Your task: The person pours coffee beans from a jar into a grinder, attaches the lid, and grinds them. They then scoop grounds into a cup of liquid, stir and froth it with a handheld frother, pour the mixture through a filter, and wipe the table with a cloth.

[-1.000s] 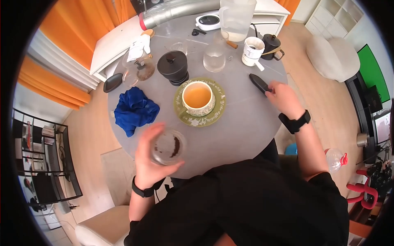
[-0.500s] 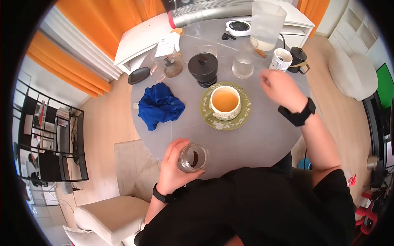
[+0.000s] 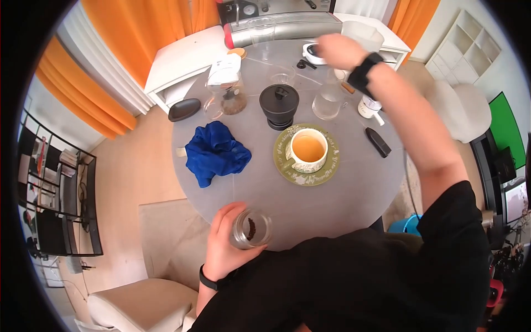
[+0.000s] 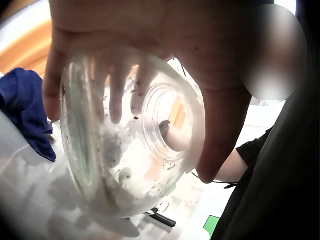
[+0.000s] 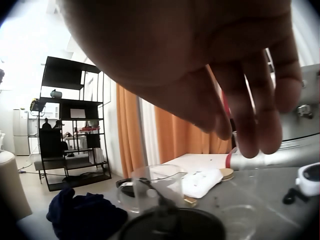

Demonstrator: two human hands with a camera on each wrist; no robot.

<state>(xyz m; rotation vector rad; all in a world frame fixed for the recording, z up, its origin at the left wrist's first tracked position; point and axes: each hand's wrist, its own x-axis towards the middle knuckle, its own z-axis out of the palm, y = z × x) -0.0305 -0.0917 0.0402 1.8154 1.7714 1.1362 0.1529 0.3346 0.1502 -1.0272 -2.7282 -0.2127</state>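
The left hand (image 3: 223,250) curls its fingers round a jar (image 3: 253,228), likely fragile, best held mid-body. The right hand (image 3: 341,51) spreads its fingers slightly.

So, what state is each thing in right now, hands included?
Left hand: curled around the jar
Glass jar: open, dark bits inside
Right hand: fingers relaxed, holding nothing
Patterned cup: upright, holding orange-brown liquid
Green saucer: under the cup
Blue cloth: crumpled
Black lidded container: upright, lid on
Glass carafe: upright, some clear liquid inside
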